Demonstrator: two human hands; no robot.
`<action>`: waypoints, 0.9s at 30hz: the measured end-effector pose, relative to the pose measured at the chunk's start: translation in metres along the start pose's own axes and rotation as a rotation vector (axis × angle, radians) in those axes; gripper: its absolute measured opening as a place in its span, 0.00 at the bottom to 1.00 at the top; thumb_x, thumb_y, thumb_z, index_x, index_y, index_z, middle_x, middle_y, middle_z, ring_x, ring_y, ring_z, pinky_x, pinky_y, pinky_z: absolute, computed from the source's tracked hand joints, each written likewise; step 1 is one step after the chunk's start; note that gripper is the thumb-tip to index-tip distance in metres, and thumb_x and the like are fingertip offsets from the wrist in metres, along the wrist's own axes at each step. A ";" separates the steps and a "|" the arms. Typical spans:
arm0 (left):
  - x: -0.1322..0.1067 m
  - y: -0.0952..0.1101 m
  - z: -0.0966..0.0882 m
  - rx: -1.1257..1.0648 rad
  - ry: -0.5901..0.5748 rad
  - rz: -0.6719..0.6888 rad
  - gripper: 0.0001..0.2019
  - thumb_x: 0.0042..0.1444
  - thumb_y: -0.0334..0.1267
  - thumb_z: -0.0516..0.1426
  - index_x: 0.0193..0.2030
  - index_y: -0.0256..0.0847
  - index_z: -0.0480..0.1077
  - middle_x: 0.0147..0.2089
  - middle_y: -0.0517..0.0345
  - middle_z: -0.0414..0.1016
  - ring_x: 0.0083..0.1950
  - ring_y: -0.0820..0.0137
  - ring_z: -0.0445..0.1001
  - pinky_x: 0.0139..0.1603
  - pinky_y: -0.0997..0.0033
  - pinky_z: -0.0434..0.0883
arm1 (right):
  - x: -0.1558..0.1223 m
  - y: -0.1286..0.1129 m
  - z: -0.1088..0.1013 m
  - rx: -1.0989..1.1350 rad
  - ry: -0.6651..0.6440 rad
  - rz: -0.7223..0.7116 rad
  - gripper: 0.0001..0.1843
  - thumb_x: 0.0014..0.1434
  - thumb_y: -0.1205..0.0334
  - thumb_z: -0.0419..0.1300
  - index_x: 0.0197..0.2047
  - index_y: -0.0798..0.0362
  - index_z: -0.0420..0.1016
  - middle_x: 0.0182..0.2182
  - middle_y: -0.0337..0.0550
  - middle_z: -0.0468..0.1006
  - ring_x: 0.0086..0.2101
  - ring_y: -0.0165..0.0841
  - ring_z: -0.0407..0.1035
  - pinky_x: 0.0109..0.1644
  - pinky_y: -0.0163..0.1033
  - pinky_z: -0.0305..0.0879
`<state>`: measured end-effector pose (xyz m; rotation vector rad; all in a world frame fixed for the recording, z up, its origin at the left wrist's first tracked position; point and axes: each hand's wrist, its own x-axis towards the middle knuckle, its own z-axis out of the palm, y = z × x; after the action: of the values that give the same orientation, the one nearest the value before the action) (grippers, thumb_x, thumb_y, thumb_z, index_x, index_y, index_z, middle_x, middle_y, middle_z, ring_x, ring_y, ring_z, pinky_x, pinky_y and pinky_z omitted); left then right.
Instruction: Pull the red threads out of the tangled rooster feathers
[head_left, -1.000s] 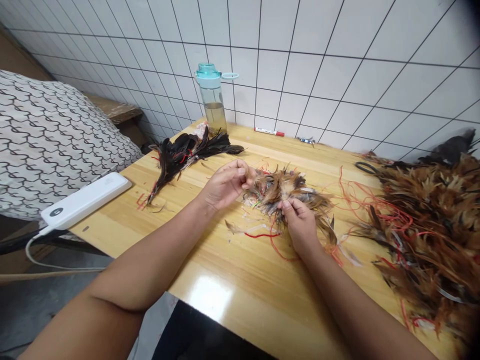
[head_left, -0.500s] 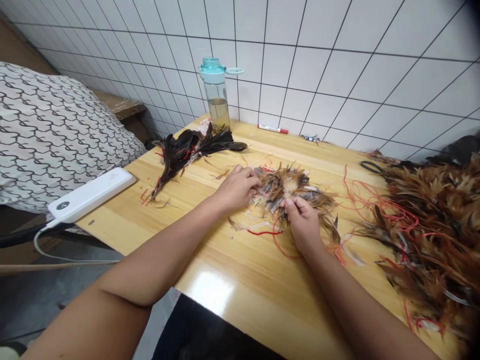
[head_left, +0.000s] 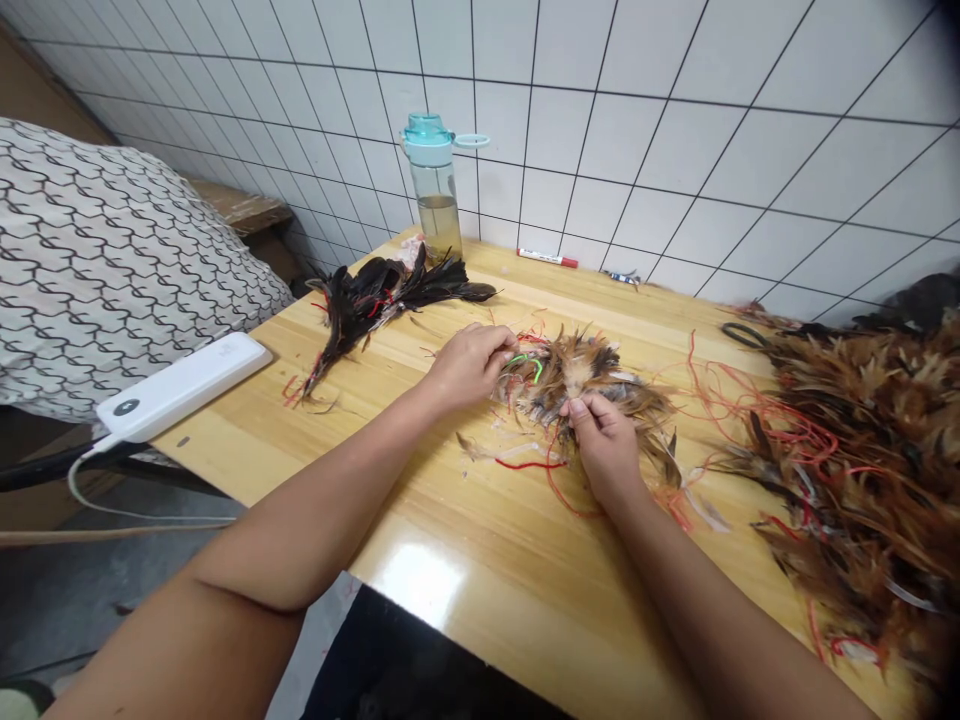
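Observation:
A loose heap of brown and black feathers lies mid-table, with red string and pale scraps among it. My right hand pinches a small light-brown feather between thumb and forefinger at the heap's near edge. At the heap's left side is my left hand, its fingers curled and pressed together; what they hold, if anything, is hidden. Just right of those fingers a bright green strip shows among the feathers. A piece of red string lies in front of the heap.
A black feather bundle lies at the back left, near a water bottle. By the tiled wall are a red-capped marker and scissors. A large brown feather pile covers the right side. A white power bank sits at left.
My left hand has shifted slightly left and away from me, and the green strip now shows more clearly beside it. My right hand stays in place with its feather.

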<state>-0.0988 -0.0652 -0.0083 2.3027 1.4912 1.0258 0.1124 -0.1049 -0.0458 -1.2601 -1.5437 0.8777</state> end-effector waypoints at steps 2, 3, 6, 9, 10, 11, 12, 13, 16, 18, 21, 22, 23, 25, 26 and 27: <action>-0.001 0.006 -0.001 -0.104 0.008 -0.065 0.06 0.57 0.34 0.54 0.36 0.40 0.72 0.35 0.56 0.76 0.37 0.67 0.69 0.41 0.68 0.63 | 0.000 0.000 0.000 -0.007 0.000 -0.013 0.15 0.59 0.53 0.54 0.26 0.51 0.72 0.22 0.37 0.67 0.28 0.31 0.60 0.35 0.37 0.56; -0.001 0.008 -0.001 -0.155 0.004 -0.097 0.06 0.57 0.35 0.54 0.38 0.40 0.72 0.36 0.56 0.77 0.37 0.68 0.70 0.41 0.69 0.63 | 0.000 -0.001 0.000 -0.008 -0.002 -0.019 0.15 0.59 0.53 0.54 0.26 0.51 0.72 0.22 0.37 0.67 0.28 0.31 0.60 0.35 0.37 0.56; -0.003 0.009 -0.001 -0.250 -0.012 -0.175 0.07 0.57 0.37 0.55 0.41 0.40 0.72 0.38 0.57 0.78 0.38 0.68 0.72 0.42 0.70 0.65 | 0.000 -0.001 0.001 -0.005 -0.008 -0.020 0.15 0.59 0.53 0.54 0.26 0.51 0.71 0.22 0.37 0.66 0.28 0.31 0.60 0.36 0.37 0.56; -0.002 0.005 0.002 -0.349 -0.023 -0.228 0.07 0.56 0.37 0.56 0.40 0.39 0.71 0.38 0.57 0.77 0.39 0.69 0.72 0.42 0.71 0.66 | -0.001 -0.002 0.001 0.002 -0.013 -0.008 0.15 0.59 0.53 0.53 0.26 0.51 0.70 0.22 0.37 0.65 0.28 0.31 0.59 0.36 0.38 0.56; -0.002 0.005 0.003 -0.410 -0.032 -0.246 0.07 0.55 0.37 0.56 0.40 0.39 0.71 0.38 0.57 0.76 0.39 0.70 0.72 0.42 0.71 0.66 | -0.001 -0.002 0.002 0.007 -0.015 -0.004 0.15 0.59 0.53 0.53 0.26 0.51 0.70 0.22 0.37 0.65 0.28 0.32 0.59 0.36 0.38 0.56; -0.002 0.005 0.004 -0.484 -0.043 -0.268 0.07 0.55 0.37 0.57 0.39 0.38 0.70 0.37 0.57 0.76 0.38 0.71 0.71 0.41 0.72 0.66 | -0.001 -0.002 0.001 0.017 -0.018 0.001 0.15 0.59 0.52 0.53 0.26 0.51 0.70 0.22 0.37 0.65 0.28 0.32 0.59 0.37 0.38 0.56; -0.002 0.006 0.006 -0.568 -0.058 -0.292 0.07 0.54 0.38 0.58 0.39 0.38 0.69 0.36 0.58 0.75 0.36 0.72 0.71 0.39 0.73 0.66 | 0.000 -0.002 0.001 0.030 -0.019 0.005 0.15 0.59 0.52 0.54 0.26 0.51 0.70 0.22 0.37 0.64 0.28 0.32 0.60 0.37 0.38 0.56; -0.002 0.008 0.007 -0.651 -0.075 -0.318 0.08 0.53 0.38 0.59 0.38 0.37 0.68 0.35 0.59 0.74 0.35 0.73 0.70 0.38 0.74 0.66 | 0.000 -0.003 0.000 0.042 -0.018 0.005 0.15 0.59 0.52 0.54 0.26 0.51 0.70 0.22 0.37 0.64 0.29 0.32 0.60 0.37 0.38 0.57; -0.005 0.018 0.013 -0.843 -0.112 -0.385 0.11 0.50 0.39 0.62 0.36 0.37 0.65 0.31 0.63 0.70 0.30 0.77 0.68 0.34 0.77 0.63 | 0.001 -0.005 -0.003 0.066 0.001 -0.024 0.15 0.58 0.51 0.56 0.24 0.51 0.70 0.25 0.38 0.65 0.31 0.33 0.60 0.40 0.39 0.58; -0.008 0.026 0.017 -0.913 -0.133 -0.407 0.13 0.48 0.39 0.63 0.35 0.38 0.64 0.29 0.65 0.69 0.28 0.78 0.66 0.32 0.78 0.62 | 0.002 -0.006 -0.005 0.084 0.009 -0.036 0.16 0.57 0.51 0.57 0.23 0.51 0.70 0.27 0.39 0.65 0.32 0.33 0.59 0.41 0.39 0.59; -0.013 0.036 0.024 -1.008 -0.155 -0.425 0.15 0.48 0.40 0.64 0.35 0.38 0.62 0.27 0.67 0.67 0.26 0.80 0.64 0.30 0.79 0.60 | 0.003 -0.007 -0.005 0.163 -0.021 0.002 0.17 0.57 0.48 0.58 0.23 0.51 0.69 0.27 0.39 0.64 0.31 0.32 0.59 0.40 0.39 0.59; -0.015 0.039 0.027 -1.040 -0.158 -0.433 0.15 0.48 0.40 0.64 0.35 0.39 0.62 0.27 0.67 0.67 0.27 0.80 0.64 0.31 0.79 0.60 | 0.003 -0.007 -0.005 0.200 -0.042 0.024 0.18 0.56 0.47 0.58 0.23 0.51 0.69 0.26 0.39 0.64 0.31 0.32 0.59 0.39 0.39 0.59; -0.016 0.041 0.029 -1.067 -0.160 -0.442 0.16 0.47 0.41 0.64 0.35 0.39 0.61 0.28 0.67 0.67 0.27 0.79 0.65 0.31 0.79 0.61 | 0.003 -0.007 -0.005 0.239 -0.069 0.049 0.19 0.55 0.45 0.59 0.23 0.51 0.68 0.25 0.38 0.64 0.30 0.32 0.58 0.38 0.38 0.58; -0.018 0.042 0.033 -1.094 -0.179 -0.451 0.17 0.47 0.41 0.64 0.34 0.39 0.60 0.28 0.66 0.68 0.28 0.79 0.66 0.32 0.78 0.61 | 0.004 -0.006 -0.005 0.311 -0.133 0.104 0.21 0.53 0.41 0.60 0.24 0.50 0.67 0.24 0.38 0.64 0.28 0.31 0.57 0.34 0.37 0.57; -0.019 0.043 0.035 -1.090 -0.197 -0.444 0.16 0.48 0.41 0.64 0.34 0.39 0.60 0.28 0.65 0.68 0.28 0.78 0.66 0.32 0.78 0.61 | 0.005 -0.006 -0.005 0.343 -0.160 0.130 0.22 0.51 0.40 0.60 0.24 0.50 0.66 0.23 0.37 0.64 0.27 0.30 0.57 0.33 0.37 0.57; -0.019 0.043 0.035 -1.069 -0.213 -0.425 0.16 0.48 0.41 0.63 0.34 0.39 0.59 0.28 0.65 0.67 0.28 0.78 0.65 0.32 0.78 0.61 | 0.006 -0.005 -0.005 0.371 -0.180 0.153 0.22 0.50 0.39 0.61 0.24 0.50 0.66 0.22 0.36 0.63 0.25 0.29 0.56 0.31 0.36 0.56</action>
<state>-0.0497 -0.0952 -0.0206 1.2304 0.9085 1.0318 0.1156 -0.1005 -0.0386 -1.0589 -1.3514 1.3397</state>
